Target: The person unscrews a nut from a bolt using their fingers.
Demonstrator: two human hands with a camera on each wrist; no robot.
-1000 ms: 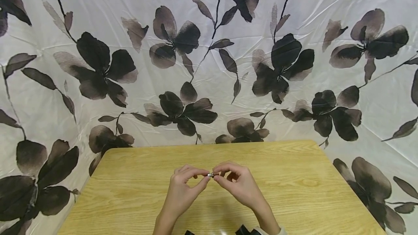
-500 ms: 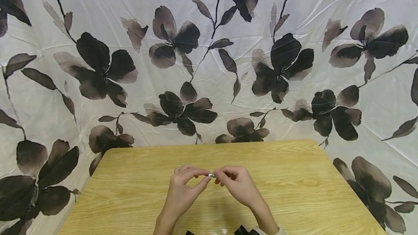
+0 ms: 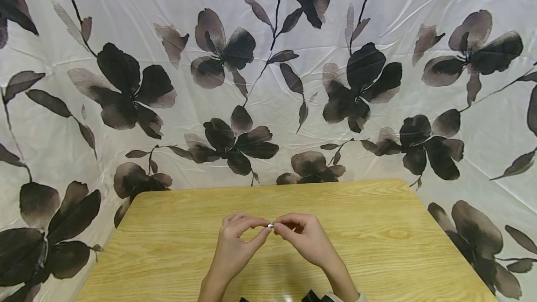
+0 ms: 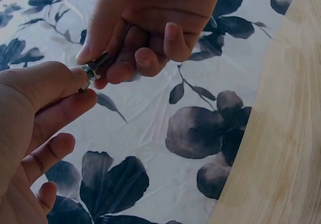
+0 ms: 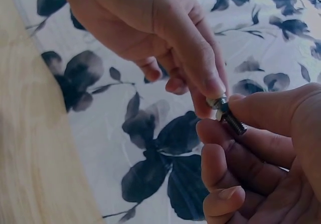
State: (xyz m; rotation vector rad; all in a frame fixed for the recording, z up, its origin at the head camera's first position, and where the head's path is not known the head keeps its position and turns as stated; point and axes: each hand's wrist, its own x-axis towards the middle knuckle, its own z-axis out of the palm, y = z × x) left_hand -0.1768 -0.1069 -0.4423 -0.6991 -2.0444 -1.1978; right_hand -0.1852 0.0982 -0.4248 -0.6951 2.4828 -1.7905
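Note:
A small metal bolt (image 5: 236, 124) with a nut (image 5: 220, 113) on its thread is held between both hands above the table. My left hand (image 3: 239, 241) pinches the bolt's head end between thumb and index finger; those fingertips mostly cover the head. Opposite it, my right hand (image 3: 308, 239) has its thumb and index fingertips at the nut, pinching it. In the right wrist view the bare threaded end points toward the right palm. The left wrist view shows the bolt (image 4: 103, 60) bridging the two pairs of fingertips, with the other fingers of both hands loosely bent.
Below the hands lies a light wood-grain table (image 3: 168, 209) with rounded far corners. A white cloth with dark flowers (image 3: 293, 106) hangs behind it and along the sides. Black objects (image 3: 312, 296) show near the wrists at the bottom edge.
The right thumb and index finger have shifted around the nut, sliding across each other and then back. My left hand has kept its pinch almost unmoved.

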